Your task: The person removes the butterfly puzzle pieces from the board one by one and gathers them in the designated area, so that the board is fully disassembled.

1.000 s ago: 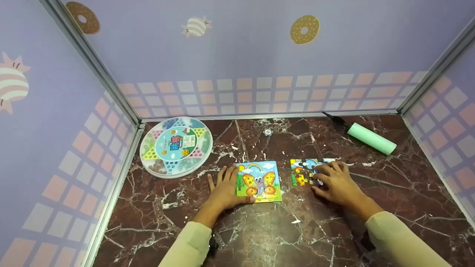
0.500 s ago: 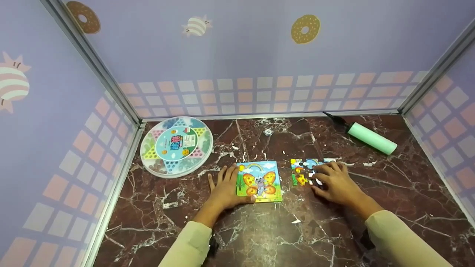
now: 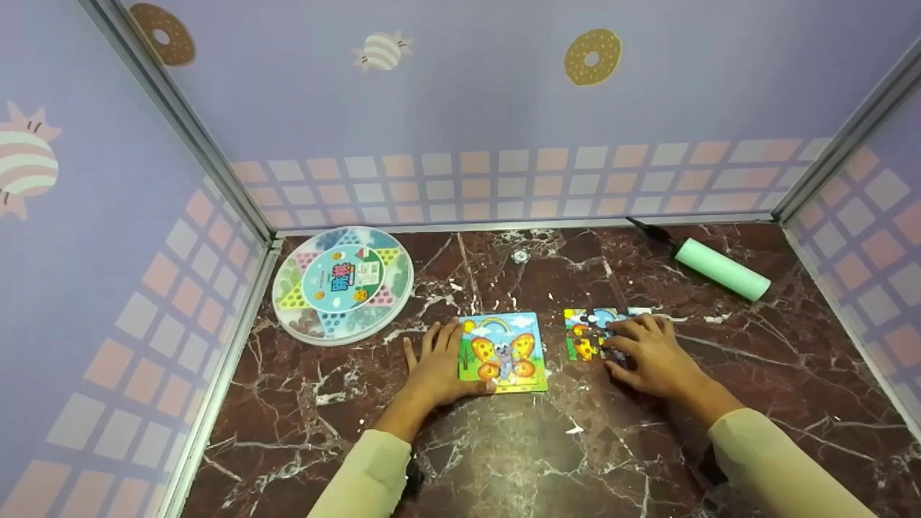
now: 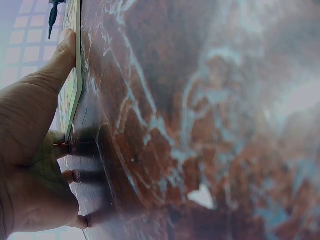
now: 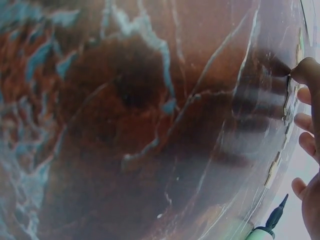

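Note:
A square butterfly puzzle board [image 3: 504, 354] lies flat on the marble-patterned surface in the head view. My left hand [image 3: 435, 367] rests at its left side, fingers spread and thumb on its lower edge. In the left wrist view, that thumb [image 4: 65, 50] touches the board's edge and the other fingertips reach the surface. To the right sits a loosely joined group of jigsaw puzzle pieces [image 3: 583, 349]. Bent over its right part, my right hand [image 3: 658, 360] holds a piece between thumb and fingers. The fingers partly hide this piece. In the right wrist view the thumb tip [image 5: 302, 72] meets the pieces' edge.
A round Chinese checkers set [image 3: 344, 286] lies at the back left. At the back right is a pale green hand pump [image 3: 722, 268] with a black nozzle. A small round silvery object [image 3: 519, 256] lies behind the board. Patterned walls enclose the back and sides.
Both hands stay almost in place. Under my right fingers, the piece looks bright white half a second ago and darker now. The board has not moved.

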Tool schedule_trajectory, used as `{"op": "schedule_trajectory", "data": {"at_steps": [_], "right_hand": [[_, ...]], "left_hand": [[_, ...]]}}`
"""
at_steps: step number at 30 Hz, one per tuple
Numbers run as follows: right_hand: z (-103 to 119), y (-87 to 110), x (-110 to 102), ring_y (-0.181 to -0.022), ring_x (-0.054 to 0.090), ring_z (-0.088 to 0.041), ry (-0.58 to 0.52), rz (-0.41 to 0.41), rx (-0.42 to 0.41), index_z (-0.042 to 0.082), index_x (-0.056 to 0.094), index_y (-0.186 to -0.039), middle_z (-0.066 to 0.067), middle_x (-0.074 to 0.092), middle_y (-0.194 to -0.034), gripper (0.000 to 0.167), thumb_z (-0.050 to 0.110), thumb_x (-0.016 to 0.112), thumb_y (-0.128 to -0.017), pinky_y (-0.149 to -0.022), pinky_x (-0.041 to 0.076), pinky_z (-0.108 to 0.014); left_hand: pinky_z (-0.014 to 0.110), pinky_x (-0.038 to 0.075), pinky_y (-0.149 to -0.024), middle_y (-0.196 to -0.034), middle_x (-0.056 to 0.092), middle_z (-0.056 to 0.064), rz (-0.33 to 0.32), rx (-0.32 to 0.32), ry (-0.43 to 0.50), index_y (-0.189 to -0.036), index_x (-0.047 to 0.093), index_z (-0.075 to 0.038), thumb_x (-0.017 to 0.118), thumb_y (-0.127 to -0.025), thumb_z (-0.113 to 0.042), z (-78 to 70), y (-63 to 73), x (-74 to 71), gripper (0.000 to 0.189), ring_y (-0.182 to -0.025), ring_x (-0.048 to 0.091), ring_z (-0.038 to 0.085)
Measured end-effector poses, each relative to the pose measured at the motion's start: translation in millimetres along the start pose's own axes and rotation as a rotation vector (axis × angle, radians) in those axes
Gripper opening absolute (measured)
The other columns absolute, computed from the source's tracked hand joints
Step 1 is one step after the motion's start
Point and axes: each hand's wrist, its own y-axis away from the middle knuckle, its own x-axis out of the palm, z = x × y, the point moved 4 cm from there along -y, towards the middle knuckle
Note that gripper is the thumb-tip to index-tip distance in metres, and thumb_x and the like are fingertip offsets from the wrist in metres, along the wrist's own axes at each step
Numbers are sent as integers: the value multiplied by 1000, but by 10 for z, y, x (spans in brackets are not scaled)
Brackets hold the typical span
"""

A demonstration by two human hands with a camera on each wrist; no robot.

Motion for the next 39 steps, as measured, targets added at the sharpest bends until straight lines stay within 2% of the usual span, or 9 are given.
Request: {"op": "schedule_trajectory", "data": {"at_steps": [5, 14, 19, 27, 32, 39], "right_hand": [[13, -5, -6, -121, 61, -41, 2, 14, 11, 16, 83, -120, -15, 73, -138, 33, 32, 87, -92, -103, 42, -74], [105, -95, 10, -121, 61, -39, -8, 14, 13, 20, 81, -131, -12, 72, -137, 40, 38, 85, -95, -97, 45, -74], [195, -189, 30, -125, 61, -39, -18, 28, 9, 21, 79, -135, -10, 71, -137, 44, 40, 84, -97, -101, 46, -80], [382, -387, 107, -124, 62, -37, -20, 29, -41, 21, 79, -133, -9, 71, -137, 42, 44, 83, -98, -109, 46, -78], [507, -509, 169, -124, 61, -36, -27, 39, -45, 21, 79, -133, -9, 72, -137, 42, 45, 82, -99, -110, 45, -76], [691, -663, 246, -122, 61, -34, -30, 25, -97, 19, 79, -131, -9, 72, -136, 43, 45, 84, -97, -109, 46, -74]], "left_hand": [[81, -12, -130, -187, 19, 3, -15, 9, 35, -178, 25, -18, 88, -73, -79, 79, -46, 80, 137, -174, 9, 37], [81, -12, -130, -187, 19, 4, -5, 8, 35, -178, 25, -17, 88, -74, -79, 85, -58, 87, 136, -174, 10, 38], [82, -10, -130, -187, 19, 4, -3, 11, 35, -178, 25, -17, 87, -76, -79, 71, -37, 77, 135, -173, 10, 39], [82, -6, -131, -186, 22, 7, -1, 6, 13, -177, 27, -14, 87, -79, -76, 38, -4, 25, 130, -173, 11, 40], [82, -9, -131, -186, 21, 7, -10, 9, 21, -177, 26, -15, 88, -77, -77, 61, -21, 50, 133, -173, 11, 39], [81, -11, -130, -187, 19, 4, -13, 12, 39, -178, 25, -17, 88, -75, -78, 74, -44, 78, 135, -173, 10, 38]]}}
